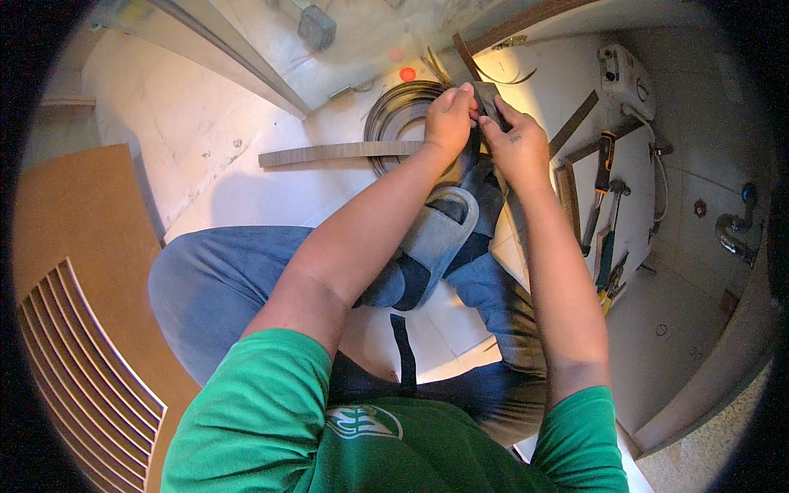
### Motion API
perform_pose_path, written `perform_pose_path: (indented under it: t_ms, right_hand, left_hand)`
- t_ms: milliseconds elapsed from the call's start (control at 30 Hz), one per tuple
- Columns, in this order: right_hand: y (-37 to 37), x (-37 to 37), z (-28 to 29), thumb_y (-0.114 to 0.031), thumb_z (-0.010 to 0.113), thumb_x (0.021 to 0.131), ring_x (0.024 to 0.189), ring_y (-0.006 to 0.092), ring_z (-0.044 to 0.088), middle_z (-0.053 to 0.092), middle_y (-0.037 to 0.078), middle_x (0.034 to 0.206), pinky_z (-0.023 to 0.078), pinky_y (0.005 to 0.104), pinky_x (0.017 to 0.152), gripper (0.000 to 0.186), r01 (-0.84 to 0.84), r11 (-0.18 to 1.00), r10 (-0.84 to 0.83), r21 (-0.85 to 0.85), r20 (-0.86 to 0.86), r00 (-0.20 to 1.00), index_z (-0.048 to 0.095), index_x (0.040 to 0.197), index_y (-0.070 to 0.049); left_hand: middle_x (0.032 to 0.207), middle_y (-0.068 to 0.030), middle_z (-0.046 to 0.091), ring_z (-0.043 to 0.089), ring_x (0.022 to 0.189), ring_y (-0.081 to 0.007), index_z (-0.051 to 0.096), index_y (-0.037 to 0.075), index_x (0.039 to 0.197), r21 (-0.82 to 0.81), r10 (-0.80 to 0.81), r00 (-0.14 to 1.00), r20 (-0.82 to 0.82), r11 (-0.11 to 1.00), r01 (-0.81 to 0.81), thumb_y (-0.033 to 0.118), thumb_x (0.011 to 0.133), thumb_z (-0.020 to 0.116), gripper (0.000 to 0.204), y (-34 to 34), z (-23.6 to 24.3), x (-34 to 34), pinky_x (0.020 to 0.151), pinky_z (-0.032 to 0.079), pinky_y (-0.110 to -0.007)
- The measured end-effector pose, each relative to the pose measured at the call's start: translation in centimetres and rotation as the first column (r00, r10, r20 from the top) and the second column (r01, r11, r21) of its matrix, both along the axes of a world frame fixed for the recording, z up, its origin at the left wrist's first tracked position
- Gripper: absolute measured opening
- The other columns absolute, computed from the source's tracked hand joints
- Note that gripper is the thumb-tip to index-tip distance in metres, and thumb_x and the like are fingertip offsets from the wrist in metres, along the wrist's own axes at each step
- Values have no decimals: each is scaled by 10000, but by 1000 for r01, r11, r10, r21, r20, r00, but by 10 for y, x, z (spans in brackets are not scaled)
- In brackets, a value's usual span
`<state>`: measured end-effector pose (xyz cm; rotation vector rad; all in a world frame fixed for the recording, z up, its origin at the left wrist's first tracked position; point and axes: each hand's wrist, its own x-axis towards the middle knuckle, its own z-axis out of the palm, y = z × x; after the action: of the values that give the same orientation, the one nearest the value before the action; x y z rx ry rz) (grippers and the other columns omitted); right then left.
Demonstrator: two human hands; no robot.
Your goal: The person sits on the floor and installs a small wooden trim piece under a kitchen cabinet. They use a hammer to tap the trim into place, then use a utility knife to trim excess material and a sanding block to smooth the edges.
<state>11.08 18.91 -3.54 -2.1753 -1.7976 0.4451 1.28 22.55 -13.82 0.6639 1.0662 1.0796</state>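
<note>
My left hand (pixel 448 119) and my right hand (pixel 514 144) meet at the upper middle, fingers closed on a dark strip (pixel 481 99) whose exact shape is partly hidden by them. Behind my left hand lies a coil of dark banding (pixel 389 111) on the pale floor. A flat wood-grain strip (pixel 329 154) runs leftward from under my left wrist across the coil. My legs (pixel 214 279) are crossed, with grey sandals (pixel 427 238) on my feet below my hands.
An orange louvred panel (pixel 74 189) lies at left. On the right are a hammer (pixel 616 205), an orange-handled tool (pixel 602 164), pliers (pixel 612 283), dark strips (pixel 575 123), a white appliance (pixel 625 82) and a recess with chrome pipework (pixel 731 230). A glass edge (pixel 246 66) is at upper left.
</note>
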Motion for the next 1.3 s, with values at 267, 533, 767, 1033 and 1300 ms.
perform_pose_path:
  t_ms: [267,533,767,1033,1300]
  right_hand:
    - [18,-3,-16,-339,708,842,897,397,681,679,279,974,538,439,838,521,19,1000,-18,-16,39,999,674,1289,-75]
    - [21,-3,-30,-336,667,882,850,367,676,656,254,924,531,427,795,497,-52,995,44,83,94,995,661,1315,-92]
    - [23,-11,-31,-348,647,904,841,379,667,645,253,908,530,433,790,486,28,999,-32,35,121,992,655,1330,-116]
    - [23,-13,-27,-341,655,897,843,379,665,639,242,880,527,435,807,485,39,999,-41,17,145,989,657,1327,-117]
    - [0,2,13,-334,712,847,938,383,687,683,285,1014,537,435,845,555,80,989,-71,-126,75,995,640,1318,-49]
  left_hand:
    - [784,-162,663,634,745,-244,671,-19,857,409,23,922,-387,900,149,318,977,565,373,13,-6,-6,705,492,-375]
    - [817,-204,674,651,750,-307,671,-29,879,347,-123,883,-452,888,301,317,975,545,380,30,-9,-8,720,495,-404]
    - [918,-268,666,650,894,-442,675,-15,932,329,-131,733,-667,831,448,329,1019,445,423,47,-10,-4,794,492,-510]
    - [988,-233,685,655,936,-414,682,21,1032,402,35,493,-869,630,664,307,1025,459,363,55,-17,-6,791,505,-498]
    - [945,-74,697,651,654,-154,668,12,1110,-92,-149,985,-90,986,141,322,1002,566,344,53,-14,-11,575,489,-291]
